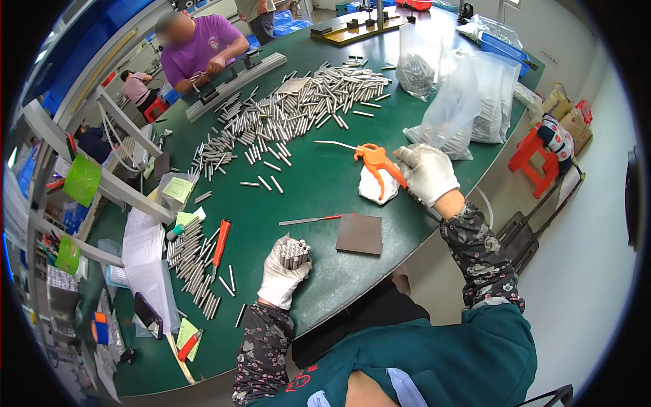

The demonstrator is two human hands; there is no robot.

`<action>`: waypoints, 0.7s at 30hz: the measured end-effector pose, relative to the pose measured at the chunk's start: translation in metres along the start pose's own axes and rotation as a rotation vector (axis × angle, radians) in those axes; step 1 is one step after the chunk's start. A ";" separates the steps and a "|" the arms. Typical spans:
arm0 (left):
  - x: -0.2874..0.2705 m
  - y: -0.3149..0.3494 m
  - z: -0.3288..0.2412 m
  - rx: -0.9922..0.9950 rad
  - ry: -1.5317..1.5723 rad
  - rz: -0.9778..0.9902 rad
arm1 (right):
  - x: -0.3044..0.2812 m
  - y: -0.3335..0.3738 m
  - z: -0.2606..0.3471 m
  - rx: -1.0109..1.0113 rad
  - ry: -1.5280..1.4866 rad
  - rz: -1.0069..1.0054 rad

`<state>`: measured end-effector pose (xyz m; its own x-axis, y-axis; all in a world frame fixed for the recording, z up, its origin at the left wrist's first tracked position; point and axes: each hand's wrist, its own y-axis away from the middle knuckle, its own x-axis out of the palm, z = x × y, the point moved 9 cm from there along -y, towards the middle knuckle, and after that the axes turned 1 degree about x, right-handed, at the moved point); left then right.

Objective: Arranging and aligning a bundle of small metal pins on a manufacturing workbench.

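Observation:
A bundle of short metal pins (294, 254) stands on end in my left hand (279, 275), which wears a white glove. Its fingers are wrapped round the bundle near the table's front edge. My right hand (427, 175), gloved too, is closed at the handle end of an orange air blow gun (374, 160). The gun's thin nozzle points left, and a white pad or cloth (377, 186) lies beneath it. Between my hands are a dark square block (359, 235) and a thin file (308, 221) with a red handle.
A large heap of metal pins (305, 102) covers the table's far middle. More pins (196, 268) lie left, beside an orange utility knife (222, 243). Clear bags of pins (447, 112) stand far right. Across the table, a person in purple (203, 47) works at a metal rail (234, 88).

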<state>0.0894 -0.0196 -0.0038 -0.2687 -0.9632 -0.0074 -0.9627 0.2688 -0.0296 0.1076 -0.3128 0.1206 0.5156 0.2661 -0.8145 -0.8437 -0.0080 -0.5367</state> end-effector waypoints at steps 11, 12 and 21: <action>0.001 -0.005 -0.004 -0.058 -0.109 -0.020 | 0.103 0.003 0.160 -0.471 0.026 0.512; 0.003 -0.006 -0.005 -0.047 -0.078 -0.010 | 0.118 0.000 0.159 -0.451 0.119 0.557; 0.007 -0.005 -0.011 -0.033 -0.063 0.023 | 0.106 -0.029 0.143 -0.190 -0.530 0.493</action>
<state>0.0922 -0.0272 0.0069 -0.2891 -0.9547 -0.0704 -0.9572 0.2895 0.0045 0.1656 -0.1464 0.0817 -0.0974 0.6170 -0.7809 -0.8933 -0.4001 -0.2047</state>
